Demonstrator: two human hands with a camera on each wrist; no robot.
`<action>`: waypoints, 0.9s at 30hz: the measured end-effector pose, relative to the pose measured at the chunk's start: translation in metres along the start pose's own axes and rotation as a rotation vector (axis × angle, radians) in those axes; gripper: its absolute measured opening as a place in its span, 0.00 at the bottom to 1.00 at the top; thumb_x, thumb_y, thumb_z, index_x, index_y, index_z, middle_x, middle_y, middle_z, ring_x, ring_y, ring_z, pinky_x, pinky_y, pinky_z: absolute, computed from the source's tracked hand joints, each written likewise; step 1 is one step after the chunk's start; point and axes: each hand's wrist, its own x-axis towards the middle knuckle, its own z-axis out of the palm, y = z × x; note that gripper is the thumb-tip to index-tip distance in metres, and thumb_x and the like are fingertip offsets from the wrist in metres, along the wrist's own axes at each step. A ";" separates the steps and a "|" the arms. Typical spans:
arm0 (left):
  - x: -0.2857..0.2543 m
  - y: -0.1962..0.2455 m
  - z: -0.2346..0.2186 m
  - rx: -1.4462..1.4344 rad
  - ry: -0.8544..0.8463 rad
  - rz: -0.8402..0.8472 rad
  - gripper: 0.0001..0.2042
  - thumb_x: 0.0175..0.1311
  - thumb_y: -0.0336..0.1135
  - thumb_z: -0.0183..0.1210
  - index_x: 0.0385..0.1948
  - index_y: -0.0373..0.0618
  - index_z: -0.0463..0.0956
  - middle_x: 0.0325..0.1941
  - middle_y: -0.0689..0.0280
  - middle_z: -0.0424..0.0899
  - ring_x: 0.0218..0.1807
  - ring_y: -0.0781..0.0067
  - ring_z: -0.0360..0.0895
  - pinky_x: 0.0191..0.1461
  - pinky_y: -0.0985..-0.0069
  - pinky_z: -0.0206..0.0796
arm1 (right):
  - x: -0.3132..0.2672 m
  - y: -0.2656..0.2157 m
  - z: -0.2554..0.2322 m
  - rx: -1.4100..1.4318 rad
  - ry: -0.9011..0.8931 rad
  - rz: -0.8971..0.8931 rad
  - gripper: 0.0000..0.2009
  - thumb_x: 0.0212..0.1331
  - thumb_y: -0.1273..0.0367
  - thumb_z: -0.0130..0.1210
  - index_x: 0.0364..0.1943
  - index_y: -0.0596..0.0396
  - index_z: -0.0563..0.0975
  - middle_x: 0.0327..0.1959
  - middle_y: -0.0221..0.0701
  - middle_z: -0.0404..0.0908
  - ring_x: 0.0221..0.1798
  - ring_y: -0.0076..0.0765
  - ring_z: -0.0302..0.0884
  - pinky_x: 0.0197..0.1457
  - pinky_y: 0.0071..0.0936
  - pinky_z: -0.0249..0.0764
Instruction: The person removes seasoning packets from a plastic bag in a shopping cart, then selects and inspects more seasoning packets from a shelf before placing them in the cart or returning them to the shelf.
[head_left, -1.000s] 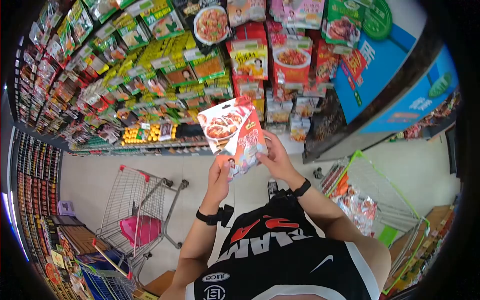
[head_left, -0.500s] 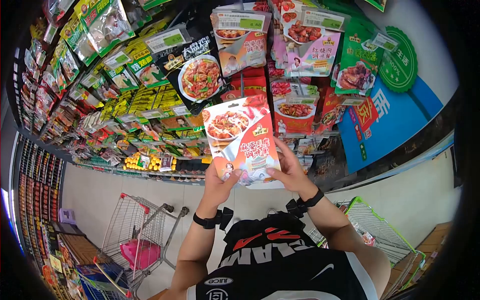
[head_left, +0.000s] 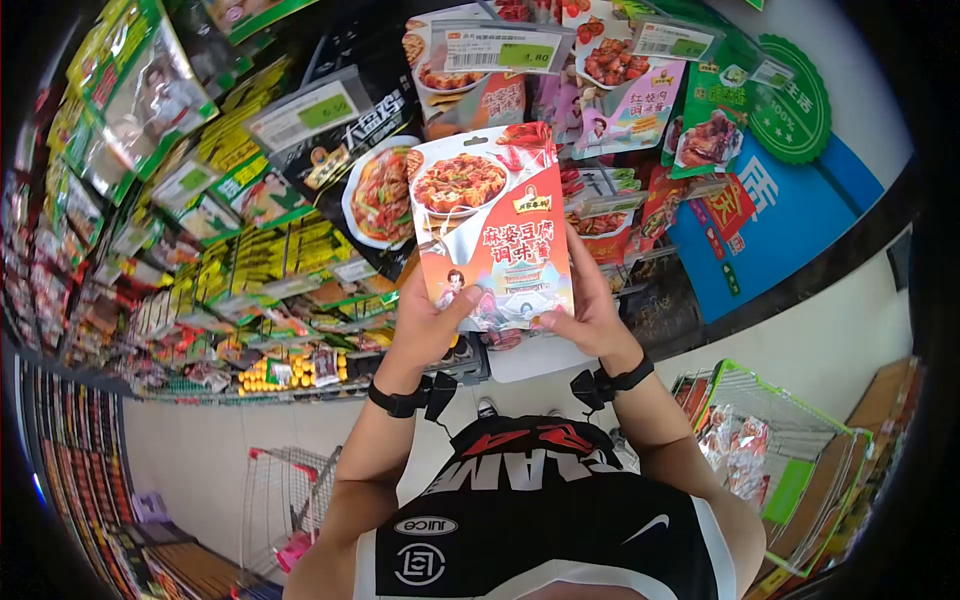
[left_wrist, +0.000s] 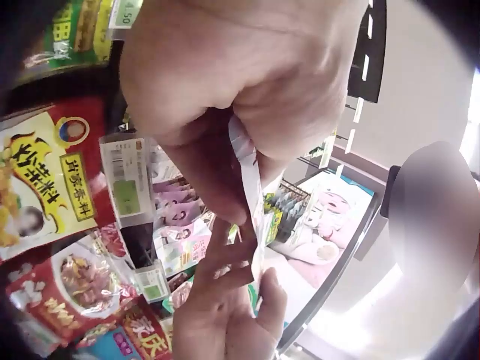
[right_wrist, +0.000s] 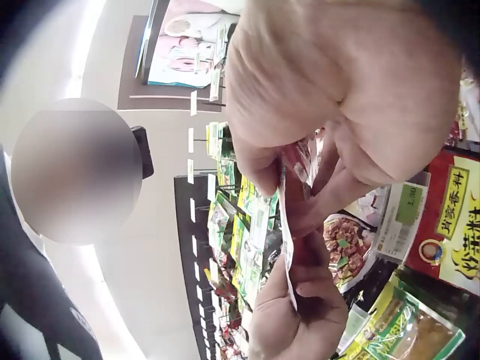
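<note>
A flat red and white seasoning packet point(head_left: 492, 225) is held upright, its printed front facing the head camera. The left hand point(head_left: 428, 322) pinches its lower left edge, thumb on the front and fingers behind. At the lower right edge the right hand point(head_left: 592, 312) grips it the same way. In the left wrist view the packet point(left_wrist: 251, 187) appears edge-on between the left hand point(left_wrist: 240, 82) and the right hand point(left_wrist: 225, 315). The right wrist view shows it edge-on too, with the right hand point(right_wrist: 341, 90) nearest; the fingers behind are partly hidden.
Hanging packets with price tags point(head_left: 500, 50) fill the rack beyond the hands. A black packet point(head_left: 365, 180) hangs close to the held one on the left. A green-edged cart point(head_left: 790, 450) with packets inside stands at right, another cart point(head_left: 290, 500) at lower left. A blue panel point(head_left: 770, 230) borders the rack.
The rack fills more of the head view and its packets look larger. Both hands have raised the packet slightly in view, keeping their hold. The left cart has slid lower in view.
</note>
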 end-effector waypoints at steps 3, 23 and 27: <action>0.011 0.005 -0.006 0.008 -0.073 -0.026 0.15 0.63 0.30 0.64 0.48 0.37 0.71 0.46 0.66 0.78 0.47 0.80 0.74 0.50 0.76 0.69 | 0.002 -0.001 0.006 -0.048 0.070 0.001 0.49 0.52 0.81 0.61 0.75 0.58 0.41 0.76 0.37 0.51 0.76 0.33 0.51 0.73 0.32 0.54; 0.030 -0.003 0.009 0.018 -0.619 0.159 0.35 0.66 0.53 0.56 0.67 0.38 0.60 0.73 0.50 0.56 0.64 0.59 0.68 0.62 0.65 0.64 | -0.018 -0.007 0.012 -0.948 0.244 -0.148 0.38 0.61 0.66 0.60 0.72 0.61 0.52 0.74 0.40 0.54 0.75 0.40 0.53 0.74 0.38 0.53; 0.021 0.021 0.036 0.494 -0.755 0.374 0.37 0.66 0.59 0.51 0.68 0.36 0.62 0.78 0.47 0.40 0.58 0.57 0.73 0.57 0.66 0.67 | -0.030 0.021 0.013 0.151 0.258 -0.066 0.33 0.62 0.63 0.60 0.68 0.59 0.60 0.69 0.38 0.63 0.71 0.41 0.62 0.72 0.43 0.59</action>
